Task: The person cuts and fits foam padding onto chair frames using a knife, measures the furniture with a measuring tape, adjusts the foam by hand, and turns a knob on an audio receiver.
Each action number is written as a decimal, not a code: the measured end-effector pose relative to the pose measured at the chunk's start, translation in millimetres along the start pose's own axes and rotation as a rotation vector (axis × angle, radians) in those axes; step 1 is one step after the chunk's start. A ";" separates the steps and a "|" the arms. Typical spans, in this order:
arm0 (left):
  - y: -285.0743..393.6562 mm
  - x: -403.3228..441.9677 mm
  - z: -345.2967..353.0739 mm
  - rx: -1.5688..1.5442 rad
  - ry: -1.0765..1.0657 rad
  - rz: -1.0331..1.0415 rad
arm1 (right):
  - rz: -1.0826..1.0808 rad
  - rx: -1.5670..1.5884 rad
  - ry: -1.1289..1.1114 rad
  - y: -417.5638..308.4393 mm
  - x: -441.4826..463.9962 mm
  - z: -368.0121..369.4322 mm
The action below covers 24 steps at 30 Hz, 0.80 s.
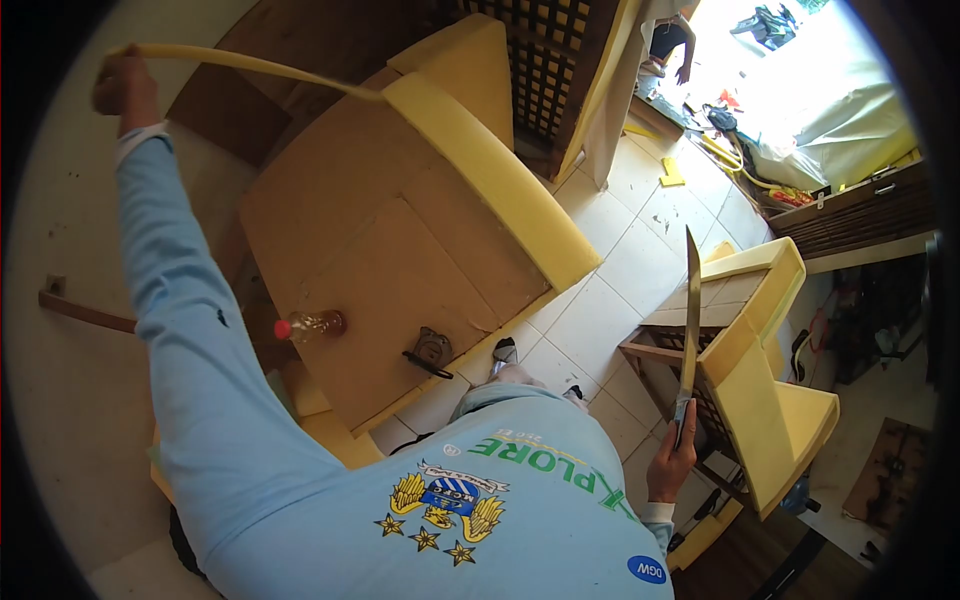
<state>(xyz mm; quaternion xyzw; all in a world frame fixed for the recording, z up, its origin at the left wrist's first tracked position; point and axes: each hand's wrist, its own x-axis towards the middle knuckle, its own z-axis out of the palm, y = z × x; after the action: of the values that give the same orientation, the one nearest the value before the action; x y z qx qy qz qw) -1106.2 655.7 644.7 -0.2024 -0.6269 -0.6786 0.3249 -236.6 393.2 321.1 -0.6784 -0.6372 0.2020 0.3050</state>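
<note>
My left hand (125,88), raised at the upper left, is closed on one end of a thin yellow foam strip (250,64). The strip stretches right to the corner of a large piece of furniture with a brown board surface (370,240) and a yellow foam edge (490,175). At the right, my right hand (672,462) grips the handle of a long knife (692,310), its blade pointing up and away from the furniture. On the brown board lie a clear bottle with a red cap (318,325) and a dark tape-like object (430,350).
A foam-covered chair frame (750,370) stands right of the knife. White floor tiles (600,290) run between the pieces. A dark lattice panel (550,65) rises behind. Another person's arm (686,55) shows at the upper right, near a yellow foam scrap (671,173) and white sheeting (840,110).
</note>
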 end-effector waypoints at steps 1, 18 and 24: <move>24.7 12.3 -5.5 -0.016 0.083 0.070 | 0.070 0.027 -0.044 0.7 -2.1 -1.1; 166.2 -513.9 -155.5 -0.808 -1.260 0.231 | 0.078 0.231 0.016 48.6 1.8 12.2; 177.3 -737.5 -330.3 -0.412 -2.185 0.819 | 0.156 0.207 -0.109 122.7 -18.7 -38.0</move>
<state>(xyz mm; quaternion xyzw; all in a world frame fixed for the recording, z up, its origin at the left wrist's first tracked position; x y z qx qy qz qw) -417.9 468.6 225.6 -0.9090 -0.3394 -0.0793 -0.2285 -122.5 368.5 264.5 -0.6787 -0.5740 0.3263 0.3216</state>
